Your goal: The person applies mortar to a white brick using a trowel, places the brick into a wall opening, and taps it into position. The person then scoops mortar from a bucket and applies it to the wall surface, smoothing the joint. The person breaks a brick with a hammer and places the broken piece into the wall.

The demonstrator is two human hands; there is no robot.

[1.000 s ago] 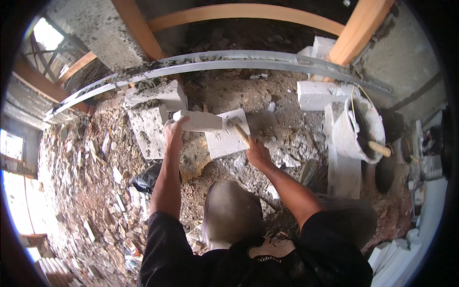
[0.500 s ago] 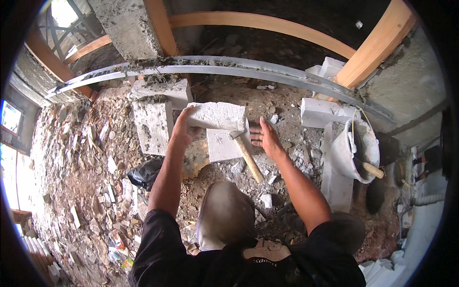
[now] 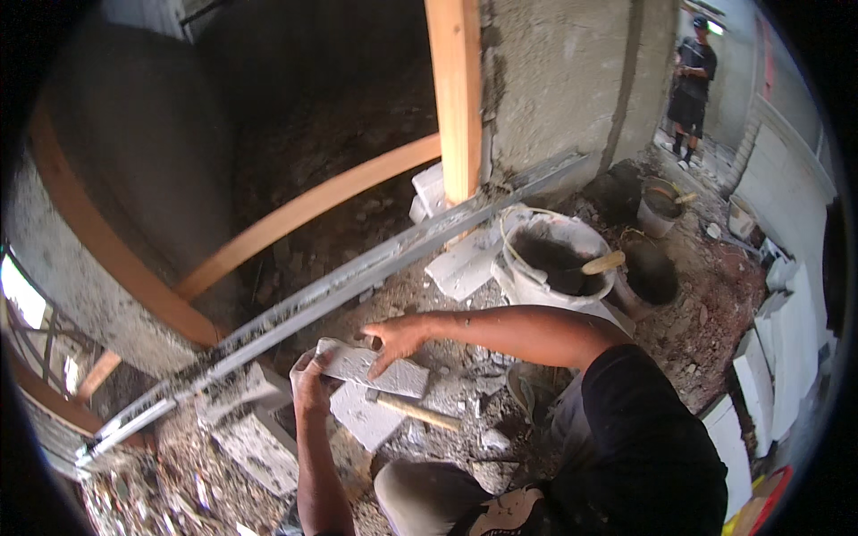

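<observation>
My left hand (image 3: pixel 311 380) grips the left end of a white, rough-faced lightweight block (image 3: pixel 375 368), with the fingers wrapped round its edge. Over the top of this block my right hand (image 3: pixel 399 339) reaches in from the right, thumb and fingers apart; whether a fingertip touches the block I cannot tell. Another white block (image 3: pixel 362 420) lies beneath it on the ground. A hammer with a wooden handle (image 3: pixel 418 410) lies just below the held block, its head partly covered by it.
A mortar-smeared bucket (image 3: pixel 525 284) with a wooden-handled tool (image 3: pixel 603 262) stands to the right. A long metal channel (image 3: pixel 357 275) crosses in front, near wooden posts (image 3: pixel 458 98). More blocks (image 3: pixel 255 447) lie at left amid rubble. Another person (image 3: pixel 693 80) stands far right.
The view has swung to the right, bringing the bucket nearer the middle and another person into sight. My right hand has moved from beside the block to over it; my left keeps its hold.
</observation>
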